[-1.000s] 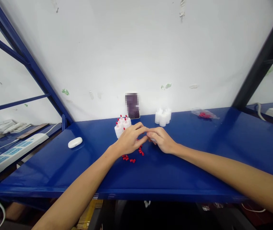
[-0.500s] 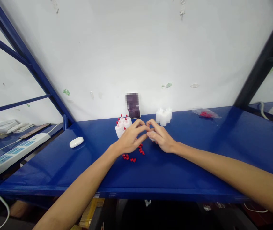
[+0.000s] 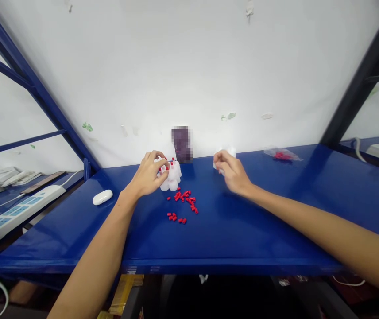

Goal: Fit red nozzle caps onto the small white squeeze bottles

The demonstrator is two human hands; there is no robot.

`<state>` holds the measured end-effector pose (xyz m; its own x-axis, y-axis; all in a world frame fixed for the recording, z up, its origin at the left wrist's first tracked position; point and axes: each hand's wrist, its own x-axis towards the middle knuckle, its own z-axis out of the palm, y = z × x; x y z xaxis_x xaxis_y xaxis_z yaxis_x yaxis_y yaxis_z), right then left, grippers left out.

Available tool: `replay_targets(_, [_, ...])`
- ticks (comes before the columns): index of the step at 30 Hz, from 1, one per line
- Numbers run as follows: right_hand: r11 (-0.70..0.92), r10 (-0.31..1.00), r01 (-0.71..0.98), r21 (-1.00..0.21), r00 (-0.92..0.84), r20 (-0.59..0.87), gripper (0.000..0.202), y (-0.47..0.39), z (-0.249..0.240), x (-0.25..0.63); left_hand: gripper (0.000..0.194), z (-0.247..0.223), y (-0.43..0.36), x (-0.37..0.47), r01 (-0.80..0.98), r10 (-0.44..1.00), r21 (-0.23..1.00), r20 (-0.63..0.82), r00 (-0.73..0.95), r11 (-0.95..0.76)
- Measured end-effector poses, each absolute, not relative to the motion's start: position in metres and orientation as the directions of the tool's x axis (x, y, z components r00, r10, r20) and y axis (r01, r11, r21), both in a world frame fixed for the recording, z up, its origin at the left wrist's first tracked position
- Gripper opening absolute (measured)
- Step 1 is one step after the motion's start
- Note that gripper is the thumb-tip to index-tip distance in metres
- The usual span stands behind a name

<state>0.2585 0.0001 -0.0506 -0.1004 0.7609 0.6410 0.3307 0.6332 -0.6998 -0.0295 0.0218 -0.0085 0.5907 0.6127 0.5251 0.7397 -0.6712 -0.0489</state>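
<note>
Small white bottles with red tips [image 3: 173,175] stand in a cluster left of the middle of the blue table. My left hand [image 3: 148,173] is at the cluster's left side, thumb and fingers curled round the red tip of one bottle; the fingers partly hide it. Farther right, my right hand [image 3: 232,173] is bent over plain white bottles [image 3: 232,151]. A bit of white shows under its fingertips, which close on one of these bottles; the hand is slightly blurred and covers most of the group. Loose red caps [image 3: 189,199] lie scattered in front of the cluster.
A dark pixelated phone [image 3: 183,146] leans on the white wall behind. A clear bag of red caps [image 3: 282,155] lies at the back right. On the left are a white earbud case [image 3: 102,197] and a power strip [image 3: 20,217] beyond the frame post.
My hands, together over the caps before, have parted. The left moved left to the tipped bottles, the right back to the plain ones. More red caps are uncovered. The view shifted slightly.
</note>
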Motion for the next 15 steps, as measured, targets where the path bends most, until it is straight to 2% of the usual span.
replay_targets(3, [0.661,0.715,0.337,-0.671,-0.012,0.699,0.017,0.013,-0.043,0.279,0.016,-0.011,0.023,-0.029,0.74,0.622,-0.031,0.517,0.588,-0.672])
replay_targets(8, [0.568,0.644,0.542,-0.62,0.176,0.745,0.035,0.038,-0.037,0.308,0.022,-0.012,0.023,-0.029,0.737,0.62,-0.009,0.534,0.575,-0.676])
replay_targets(12, [0.518,0.634,0.612,-0.597,0.193,0.749,0.035,0.053,-0.043,0.322,0.021,-0.01,0.022,-0.027,0.74,0.617,-0.003,0.55,0.563,-0.673])
replay_targets(15, [0.533,0.651,0.576,-0.619,0.188,0.735,0.033,0.059,-0.047,0.325,0.019,-0.009,0.019,-0.025,0.735,0.607,0.012,0.573,0.551,-0.678])
